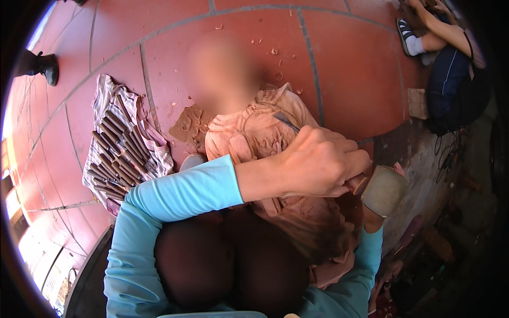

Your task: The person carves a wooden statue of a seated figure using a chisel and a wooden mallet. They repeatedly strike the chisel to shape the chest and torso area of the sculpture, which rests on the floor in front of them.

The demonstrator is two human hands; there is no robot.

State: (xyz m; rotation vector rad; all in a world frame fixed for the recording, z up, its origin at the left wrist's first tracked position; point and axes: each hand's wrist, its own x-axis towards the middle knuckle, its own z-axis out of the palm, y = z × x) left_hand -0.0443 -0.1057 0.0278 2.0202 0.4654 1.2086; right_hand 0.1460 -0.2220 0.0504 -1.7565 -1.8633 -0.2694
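A reddish-brown carved wooden figure (249, 124) lies in front of me, its rounded top end blurred. My left hand (323, 161) is closed around a chisel (286, 121). The dark blade points up and left onto the figure's carved folds, and the wooden handle end sticks out below the fist. Close to that handle end is a greyish-green mallet head (385, 191). My right hand (372, 220) is behind it, closed on the mallet and mostly hidden. Whether mallet and handle touch, I cannot tell.
On the left, several wooden-handled chisels (119, 153) lie on a striped cloth (108, 90). Wood shavings (274, 51) are scattered over the red tiled floor (355, 63). Another person's leg (432, 41) is at the upper right, near a small wooden block (417, 103). A black shoe (49, 69) shows far left.
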